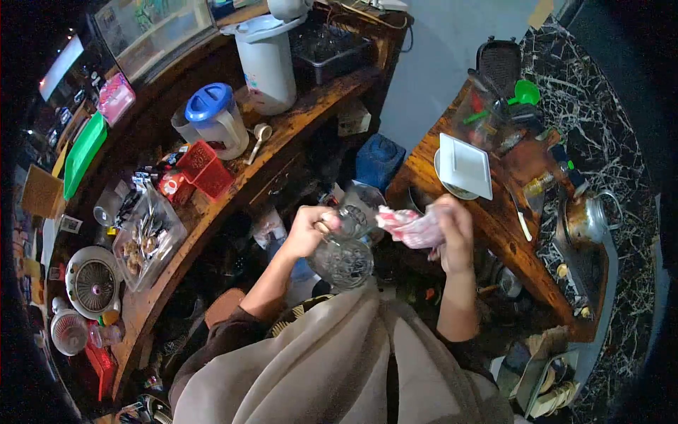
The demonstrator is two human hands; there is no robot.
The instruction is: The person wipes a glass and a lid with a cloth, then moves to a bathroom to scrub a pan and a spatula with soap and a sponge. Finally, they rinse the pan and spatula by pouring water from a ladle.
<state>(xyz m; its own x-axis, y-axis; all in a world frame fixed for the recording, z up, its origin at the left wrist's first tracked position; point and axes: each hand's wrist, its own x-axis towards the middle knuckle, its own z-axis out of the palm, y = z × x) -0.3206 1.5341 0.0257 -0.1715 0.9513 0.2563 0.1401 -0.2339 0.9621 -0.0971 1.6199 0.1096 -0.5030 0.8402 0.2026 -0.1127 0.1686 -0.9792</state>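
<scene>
In front of my body, my left hand point(316, 230) is closed round the handle of a clear glass pitcher point(342, 261) with a raised pattern. The pitcher is tilted, and its wide patterned part lies close to my chest. More clear glass extends past my fingers toward the middle of the view. My right hand point(453, 233) grips a crumpled red-and-white cloth point(414, 227), whose loose end points left toward the glass. A small gap shows between the cloth and the glass. Part of the cloth is hidden in my fingers.
On the left wooden counter point(265, 145) stand a blue-lidded jug point(215, 116), a red basket point(205, 169) and a clear tray of utensils point(148, 240). The right wooden table point(494, 226) holds a white square lid point(465, 166) and a knife point(524, 226). A metal pot point(586, 218) stands further right.
</scene>
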